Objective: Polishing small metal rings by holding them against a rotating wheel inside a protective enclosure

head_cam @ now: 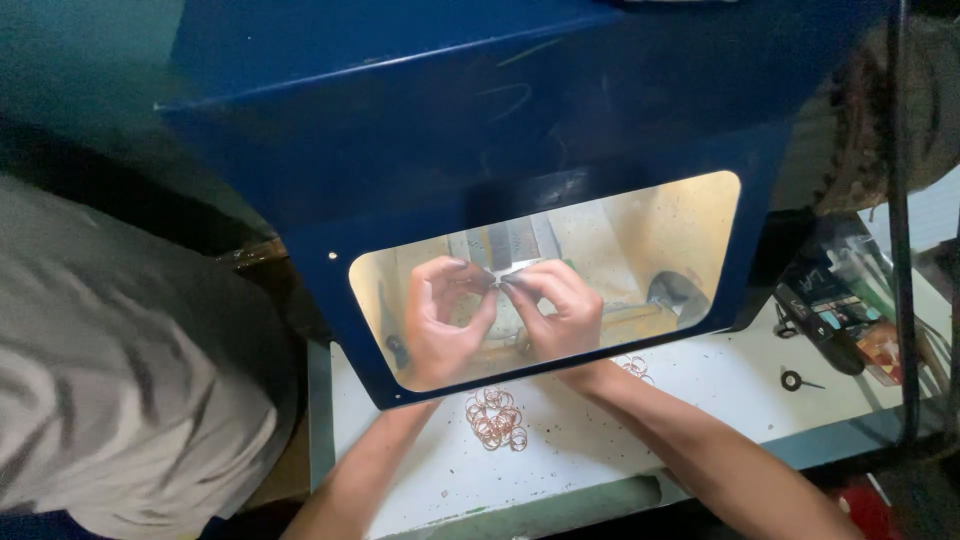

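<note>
two hands are pinching one small pale piece together behind the clear window of a blue guard.

the fingers [487,283] of the left hand [443,318] and of the right hand [560,310] are closing together on a small pale piece [510,271], which is sitting between the fingertips of both hands, in front of a grey metal part of the machine [505,245]. both hands are working behind the clear window [680,225] of the blue guard [420,130]. on the white bench [720,385], a heap of thin copper rings [496,417] is lying between the two forearms, and a few more rings [634,366] are lying just beside the right wrist. a person in a grey garment [110,380] is standing at the left.
</note>
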